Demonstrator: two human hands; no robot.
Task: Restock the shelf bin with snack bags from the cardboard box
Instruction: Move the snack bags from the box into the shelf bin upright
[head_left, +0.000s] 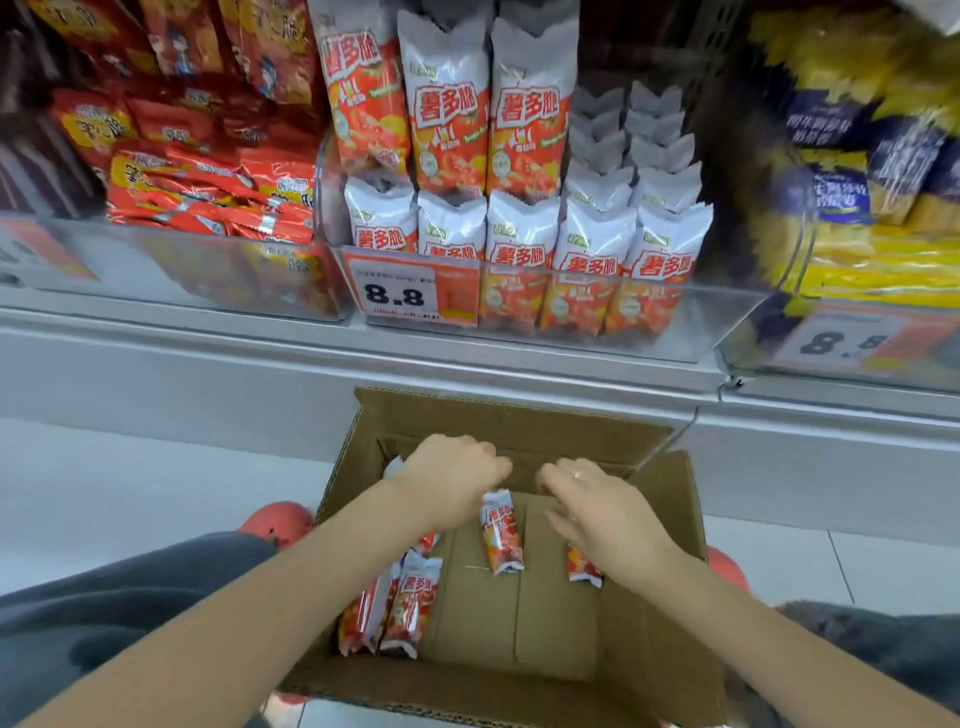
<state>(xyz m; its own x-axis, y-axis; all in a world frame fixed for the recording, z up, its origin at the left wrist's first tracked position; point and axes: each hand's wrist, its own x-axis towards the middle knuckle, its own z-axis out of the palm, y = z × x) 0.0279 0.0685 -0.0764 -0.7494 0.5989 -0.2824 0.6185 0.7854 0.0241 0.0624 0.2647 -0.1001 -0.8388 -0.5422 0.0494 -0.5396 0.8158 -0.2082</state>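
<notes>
1. Both hands are reaching down into the open cardboard box (524, 415), which is sitting on the floor below the shelf
2. Left hand (454, 475) is hovering over the box's far-left area w/ knuckles up; fingers are curling downward, tips hidden, so grasp can't be confirmed. A white bag edge is showing just beside its wrist
3. Right hand (597, 506), w/ a ring on one finger, is spreading loosely over the box's right side; fingers are relaxed, holding nothing visible
4. One red-and-white snack bag (501, 532) is lying on the box bottom between the two hands
5. Two more bags (395, 608) are lying side by side at the box's near-left, below the left forearm
6. Another bag (583, 569) is peeking out from under the right wrist
7. The clear shelf bin (691, 322) directly above the box is holding matching bags upright in rows, w/ a second tier stacked on the left
8. An orange price tag (413, 291) reading 8.8 is sitting on the bin front
</notes>
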